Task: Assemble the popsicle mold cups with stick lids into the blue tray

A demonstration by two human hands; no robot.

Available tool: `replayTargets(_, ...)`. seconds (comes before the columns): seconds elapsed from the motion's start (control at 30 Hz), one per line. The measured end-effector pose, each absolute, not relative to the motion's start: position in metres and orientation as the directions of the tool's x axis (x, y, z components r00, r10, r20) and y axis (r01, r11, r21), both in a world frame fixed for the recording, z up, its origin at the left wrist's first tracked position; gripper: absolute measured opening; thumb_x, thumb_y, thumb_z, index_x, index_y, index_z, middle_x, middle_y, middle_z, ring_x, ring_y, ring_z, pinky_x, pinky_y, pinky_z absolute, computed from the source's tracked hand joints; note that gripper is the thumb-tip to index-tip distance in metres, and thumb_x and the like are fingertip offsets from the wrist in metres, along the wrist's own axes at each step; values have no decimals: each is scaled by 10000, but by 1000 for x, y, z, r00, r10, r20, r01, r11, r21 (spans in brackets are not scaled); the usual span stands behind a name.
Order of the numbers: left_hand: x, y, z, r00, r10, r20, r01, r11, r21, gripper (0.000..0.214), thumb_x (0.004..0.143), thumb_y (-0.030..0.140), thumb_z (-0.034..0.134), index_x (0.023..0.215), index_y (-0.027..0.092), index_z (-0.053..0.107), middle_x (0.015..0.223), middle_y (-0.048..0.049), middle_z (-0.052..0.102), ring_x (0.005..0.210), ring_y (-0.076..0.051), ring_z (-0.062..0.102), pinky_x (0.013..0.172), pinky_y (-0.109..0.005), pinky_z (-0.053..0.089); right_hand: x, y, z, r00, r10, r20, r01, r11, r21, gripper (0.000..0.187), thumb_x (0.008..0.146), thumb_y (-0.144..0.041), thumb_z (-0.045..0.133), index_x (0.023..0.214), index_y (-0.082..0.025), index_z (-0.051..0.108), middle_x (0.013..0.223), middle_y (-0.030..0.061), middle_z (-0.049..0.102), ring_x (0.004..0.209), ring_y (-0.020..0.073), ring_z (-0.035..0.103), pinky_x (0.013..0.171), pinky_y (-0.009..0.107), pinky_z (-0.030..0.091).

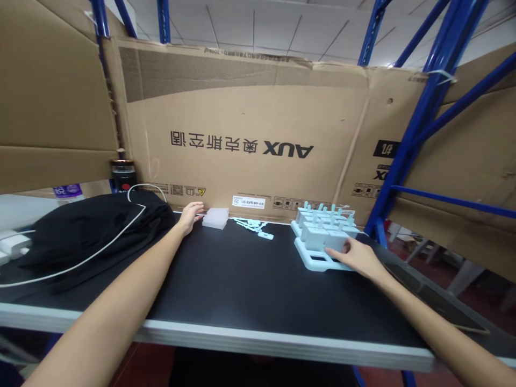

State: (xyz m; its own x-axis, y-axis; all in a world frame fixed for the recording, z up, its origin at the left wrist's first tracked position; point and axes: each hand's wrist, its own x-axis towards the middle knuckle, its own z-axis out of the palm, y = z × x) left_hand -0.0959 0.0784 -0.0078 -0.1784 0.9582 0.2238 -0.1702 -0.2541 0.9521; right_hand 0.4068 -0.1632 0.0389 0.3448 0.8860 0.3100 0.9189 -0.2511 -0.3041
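Note:
My left hand (190,217) is beside a small stack of translucent white lids (216,218), its fingers stretched out toward the stack's left side. Whether the fingertips touch the lids is hard to tell. On the right, my right hand (360,258) has thumb and fingers closed round the front right cup of a pale blue popsicle mold (316,236). Several stick handles point up from the mold's cups, which sit in a matching pale blue tray (312,262). Between the two hands lies a loose heap of thin pale blue plastic pieces (252,224).
A black tabletop (242,285) with a metal front edge (250,338) bears everything. Cardboard panels (242,107) rise behind it. Black cloth (92,242) with a white cable (97,252) lies on the left, near a dark jar (123,174). Blue posts (419,123) stand at right.

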Motion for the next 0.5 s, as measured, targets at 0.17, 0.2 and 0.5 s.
replayTargets(0.17,-95,78,-7,-173,961,213,-168,-242,956,329,623,340,702,916,197,652,1087,-88,660,973,-219,642,712,-276,499,392,-162,44,379,880,285,925,-352,-144,611,754,-749,476,821,-159,620,915,221,703,896,378,678,689,392,483)
replayTargets(0.2,-95,77,-7,-170,962,212,-166,-241,956,329,623,340,701,915,197,651,1089,-88,662,972,-218,643,714,-276,498,391,-162,43,373,879,296,928,-351,-125,620,776,-739,458,839,-146,631,936,235,702,906,388,678,701,403,485)
replayTargets(0.5,-94,75,-4,-168,964,207,-163,-234,959,319,612,342,709,890,196,654,1049,-86,675,954,-219,653,728,-293,502,384,-167,40,357,866,350,934,-342,-105,616,854,-678,422,952,-97,605,914,246,690,921,376,685,734,401,495)
